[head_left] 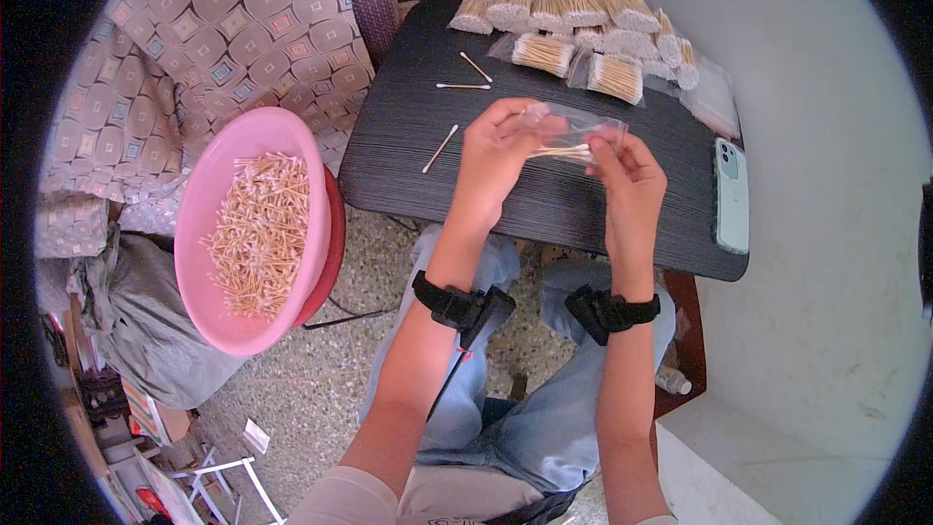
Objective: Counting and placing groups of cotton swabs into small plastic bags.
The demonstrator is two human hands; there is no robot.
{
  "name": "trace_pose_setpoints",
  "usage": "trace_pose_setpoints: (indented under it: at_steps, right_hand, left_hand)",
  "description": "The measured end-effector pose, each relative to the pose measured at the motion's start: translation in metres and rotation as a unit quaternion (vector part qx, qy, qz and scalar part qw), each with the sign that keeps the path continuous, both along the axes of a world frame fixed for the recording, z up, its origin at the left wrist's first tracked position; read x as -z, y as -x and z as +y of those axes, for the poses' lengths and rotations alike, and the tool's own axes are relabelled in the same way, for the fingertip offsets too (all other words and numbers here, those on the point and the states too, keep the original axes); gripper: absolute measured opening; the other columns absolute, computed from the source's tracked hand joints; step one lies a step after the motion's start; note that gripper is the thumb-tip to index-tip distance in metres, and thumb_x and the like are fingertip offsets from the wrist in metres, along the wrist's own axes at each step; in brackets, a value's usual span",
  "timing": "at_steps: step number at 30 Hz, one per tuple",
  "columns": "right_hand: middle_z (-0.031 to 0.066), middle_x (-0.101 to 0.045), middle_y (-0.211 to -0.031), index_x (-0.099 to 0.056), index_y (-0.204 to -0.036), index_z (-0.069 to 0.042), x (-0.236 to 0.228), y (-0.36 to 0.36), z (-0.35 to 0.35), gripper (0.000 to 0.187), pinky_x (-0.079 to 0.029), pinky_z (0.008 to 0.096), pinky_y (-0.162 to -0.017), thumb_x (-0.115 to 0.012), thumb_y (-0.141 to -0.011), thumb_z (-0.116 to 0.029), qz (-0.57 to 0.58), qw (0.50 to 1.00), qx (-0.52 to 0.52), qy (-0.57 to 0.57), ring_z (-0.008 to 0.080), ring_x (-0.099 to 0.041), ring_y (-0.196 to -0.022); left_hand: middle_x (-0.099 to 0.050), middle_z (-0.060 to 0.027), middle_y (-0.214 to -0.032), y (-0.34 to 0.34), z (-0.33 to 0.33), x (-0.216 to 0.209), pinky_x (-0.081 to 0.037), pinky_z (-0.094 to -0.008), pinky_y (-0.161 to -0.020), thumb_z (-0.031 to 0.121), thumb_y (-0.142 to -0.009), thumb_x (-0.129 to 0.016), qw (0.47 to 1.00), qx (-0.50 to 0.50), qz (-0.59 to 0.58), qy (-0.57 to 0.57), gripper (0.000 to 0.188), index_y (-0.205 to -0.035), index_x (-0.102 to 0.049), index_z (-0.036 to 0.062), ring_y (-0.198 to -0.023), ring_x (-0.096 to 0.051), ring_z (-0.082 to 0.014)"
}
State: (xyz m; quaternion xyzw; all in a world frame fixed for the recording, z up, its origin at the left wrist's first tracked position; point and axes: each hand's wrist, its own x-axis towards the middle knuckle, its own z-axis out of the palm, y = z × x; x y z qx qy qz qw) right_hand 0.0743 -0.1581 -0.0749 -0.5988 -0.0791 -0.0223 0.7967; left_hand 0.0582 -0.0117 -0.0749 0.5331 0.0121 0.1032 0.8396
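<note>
Over the dark table, a small clear plastic bag [595, 123] stretches between my two hands. A few cotton swabs [561, 152] lie level along its lower part, white tips toward the right. My left hand [498, 144] is closed round the other ends of these swabs, against the bag's left side; whether they are inside the bag I cannot tell. With thumb and fingers, my right hand [630, 167] pinches the right end of the bag beside the white tips. Three loose swabs, one of them a slanting swab [440, 149], lie on the table left of my hands.
Filled swab bags [573, 15] are heaped along the table's [408, 136] far edge, with flat empty bags [712, 97] beside them. A pale phone [731, 196] lies at the right edge, near the wall. On the left, a pink basin [309, 151] holds many swabs [258, 233].
</note>
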Motion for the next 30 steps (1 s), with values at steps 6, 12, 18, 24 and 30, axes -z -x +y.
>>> trace_pose_setpoints:
  at_steps: [6, 12, 18, 24, 30]
  right_hand:
    - [0.0033, -0.064, -0.087, -0.06, -0.1, 0.001, 0.021, -0.009, -0.011, 0.02, -0.047, 0.0229, -0.067, -0.064, -0.082, -0.007, -0.021, 0.993, 0.05, 0.107, 0.0086, -0.056, -0.077]
    - [0.0095, -0.057, -0.106, -0.053, -0.113, -0.004, 0.015, -0.009, -0.014, 0.036, -0.041, 0.0328, -0.083, -0.062, -0.078, -0.005, -0.143, 0.904, 0.199, 0.351, 0.0208, -0.053, -0.099]
    - [0.0096, -0.055, -0.111, -0.051, -0.113, -0.005, -0.008, -0.014, -0.026, 0.035, -0.036, 0.0363, -0.087, -0.06, -0.079, -0.007, -0.173, 0.892, 0.268, 0.32, 0.0234, -0.048, -0.104]
    - [0.0081, -0.057, -0.106, -0.055, -0.107, -0.005, -0.03, -0.02, -0.043, 0.026, -0.036, 0.0355, -0.087, -0.058, -0.081, -0.007, -0.222, 0.855, 0.325, 0.339, 0.0238, -0.05, -0.101]
    - [0.0078, -0.059, -0.095, -0.06, -0.096, -0.007, -0.049, -0.024, -0.059, 0.016, -0.037, 0.0359, -0.083, -0.055, -0.081, -0.005, -0.317, 0.769, 0.372, 0.412, 0.0259, -0.051, -0.093]
  left_hand:
    - [-0.062, -0.0122, -0.099, -0.003, -0.002, 0.015, -0.047, -0.0284, -0.08, -0.002, -0.077, -0.06, 0.952, -0.078, -0.032, -0.294, 0.045, -0.119, -0.046, 0.0043, -0.089, -0.061, -0.0173]
    - [-0.064, -0.0069, -0.088, -0.001, -0.004, 0.001, -0.046, -0.0318, -0.081, 0.002, -0.072, -0.067, 0.867, -0.178, -0.173, -0.432, 0.027, -0.098, -0.06, 0.0032, -0.09, -0.06, -0.0182]
    - [-0.062, -0.0085, -0.071, 0.029, -0.043, -0.027, -0.047, -0.0342, -0.072, 0.024, -0.071, -0.074, 0.852, 0.171, -0.222, -0.441, 0.022, -0.075, -0.063, 0.0045, -0.079, -0.061, -0.0271]
    - [-0.061, -0.0105, -0.075, 0.041, -0.063, -0.016, -0.046, -0.037, -0.067, 0.031, -0.071, -0.074, 0.846, 0.284, -0.216, -0.396, 0.03, -0.077, -0.062, 0.0043, -0.075, -0.06, -0.031]
    - [-0.051, -0.0081, -0.075, 0.043, -0.083, -0.012, -0.042, -0.0377, -0.066, 0.027, -0.068, -0.074, 0.84, 0.315, -0.295, -0.328, 0.034, -0.075, -0.052, 0.0018, -0.076, -0.052, -0.0293]
